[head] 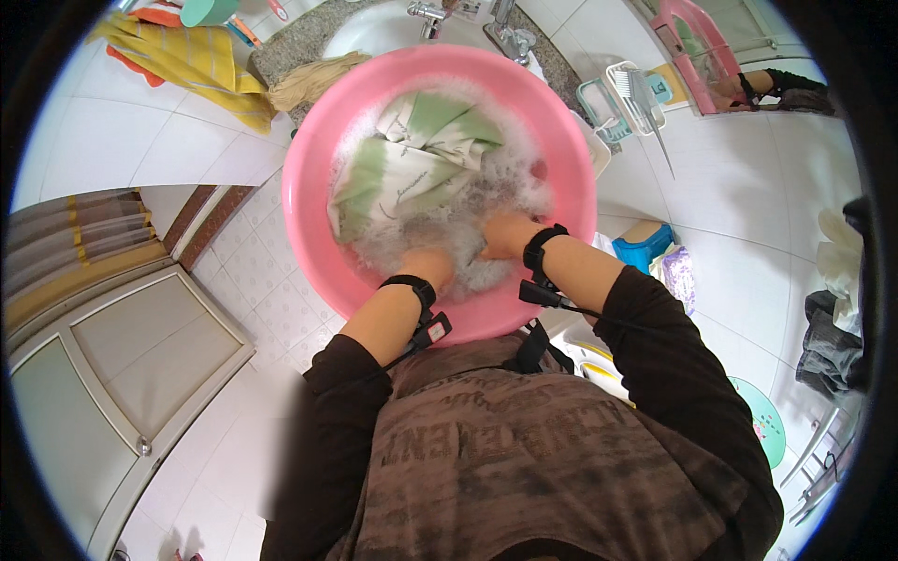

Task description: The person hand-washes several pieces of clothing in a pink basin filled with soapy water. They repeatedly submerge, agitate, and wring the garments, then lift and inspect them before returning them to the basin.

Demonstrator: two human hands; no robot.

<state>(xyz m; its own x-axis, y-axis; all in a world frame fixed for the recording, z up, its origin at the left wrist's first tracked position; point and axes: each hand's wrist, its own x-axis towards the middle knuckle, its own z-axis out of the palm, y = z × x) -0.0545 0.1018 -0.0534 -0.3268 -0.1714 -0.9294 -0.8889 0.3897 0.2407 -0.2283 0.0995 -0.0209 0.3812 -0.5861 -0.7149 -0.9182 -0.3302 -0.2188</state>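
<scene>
A large pink plastic basin (300,189) holds foamy, greyish water. In it lies a wet green-and-white cloth (414,175) printed with dark script, bunched up toward the far and left side. My left hand (428,265) dips into the suds near the basin's close edge, its fingers hidden under the water. To its right, my right hand (506,235) is partly sunk in the foam (470,261), its back and thumb side showing. Whether either hand grips cloth below the surface cannot be seen. Both wrists wear black straps with cables.
Behind the basin are a white sink (351,34) with a chrome faucet (429,19) and a granite counter (303,43). A yellow towel (189,63) hangs at left. Wall racks at right hold a grey comb (637,95). A door (147,365) stands at lower left.
</scene>
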